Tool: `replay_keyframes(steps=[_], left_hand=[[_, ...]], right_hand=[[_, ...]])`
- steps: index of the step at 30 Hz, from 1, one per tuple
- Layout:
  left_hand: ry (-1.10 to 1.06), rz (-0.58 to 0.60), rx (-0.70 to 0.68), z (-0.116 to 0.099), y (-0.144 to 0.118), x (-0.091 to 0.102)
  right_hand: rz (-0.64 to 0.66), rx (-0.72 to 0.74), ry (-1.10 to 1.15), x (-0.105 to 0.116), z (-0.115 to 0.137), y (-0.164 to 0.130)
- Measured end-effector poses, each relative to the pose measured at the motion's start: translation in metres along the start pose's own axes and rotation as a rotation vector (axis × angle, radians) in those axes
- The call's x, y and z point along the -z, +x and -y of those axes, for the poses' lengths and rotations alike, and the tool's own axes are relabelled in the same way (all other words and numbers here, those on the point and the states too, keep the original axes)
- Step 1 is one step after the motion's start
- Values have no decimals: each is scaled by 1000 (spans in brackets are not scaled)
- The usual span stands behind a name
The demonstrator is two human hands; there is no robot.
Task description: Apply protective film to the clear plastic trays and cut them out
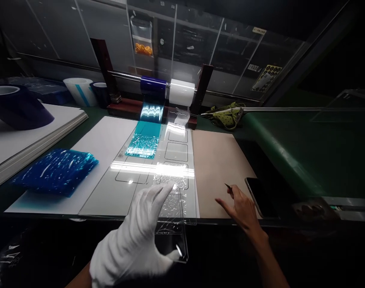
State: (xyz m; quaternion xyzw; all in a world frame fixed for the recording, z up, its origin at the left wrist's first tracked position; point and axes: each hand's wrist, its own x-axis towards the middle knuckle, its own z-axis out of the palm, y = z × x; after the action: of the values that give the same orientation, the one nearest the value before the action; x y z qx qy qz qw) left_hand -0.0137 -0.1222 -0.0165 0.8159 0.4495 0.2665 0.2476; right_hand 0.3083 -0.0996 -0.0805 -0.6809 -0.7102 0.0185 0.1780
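Note:
My left hand (137, 232), in a white glove, grips a clear rectangular panel (169, 241) by its edges, fingers at the top and thumb below. The panel juts over the table's front edge. Wrinkled clear film (173, 202) lies behind and against it, running back to a white roll (182, 92). My bare right hand (241, 206) hovers above a tan board (217, 168), thumb stretched out and the other fingers curled. From those fingers pokes a thin dark pointed thing (228, 187), too small to name. A smartphone (260, 197) lies beside this hand.
A dark blue film roll (153, 86) shares the stand's rod; its teal strip (145, 140) lies on the outlined sheet (107, 196). Left are a stack of blue film pieces (58, 170), a large roll (20, 108) and white boards (65, 118). A green pouch (227, 116) sits behind.

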Motion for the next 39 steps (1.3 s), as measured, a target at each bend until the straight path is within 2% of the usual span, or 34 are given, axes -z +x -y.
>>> replay_keyframes(steps=[2,4,6,7,9,12,13,16,19,21,26,30,35,39], left_hand=[[-307,93,120,7,-2,2],[-846,199,199,14,-3,1],[-1351,271,225,20,-2,-4],[-1537,306,252,22,-2,-7],[-1746,340,358,24,0,-14],[-1856,345,549,24,4,-23],[-1860,347,574,23,6,-24],[-1959,350,468,22,13,-26],[-2091,324,291,23,20,-28],[-2125,314,256,27,25,-31],[-2109,314,328,36,40,-35],[-2107,254,340,42,55,-30],[-2227,223,368,71,53,-21],[-2298,231,234,100,36,-10]], right_hand=[[12,8,-50,-13,-21,16],[-6,35,-56,-19,-27,24],[-46,88,-60,-14,-14,25],[-65,129,-49,-8,-2,24],[-76,252,7,9,32,20],[-29,478,117,35,89,17],[12,548,145,40,105,18],[118,708,186,45,140,25],[189,772,184,37,155,35],[217,770,184,31,157,42],[256,787,152,22,155,53],[227,764,140,21,152,71],[145,634,16,6,136,127],[159,567,-109,-23,120,178]])
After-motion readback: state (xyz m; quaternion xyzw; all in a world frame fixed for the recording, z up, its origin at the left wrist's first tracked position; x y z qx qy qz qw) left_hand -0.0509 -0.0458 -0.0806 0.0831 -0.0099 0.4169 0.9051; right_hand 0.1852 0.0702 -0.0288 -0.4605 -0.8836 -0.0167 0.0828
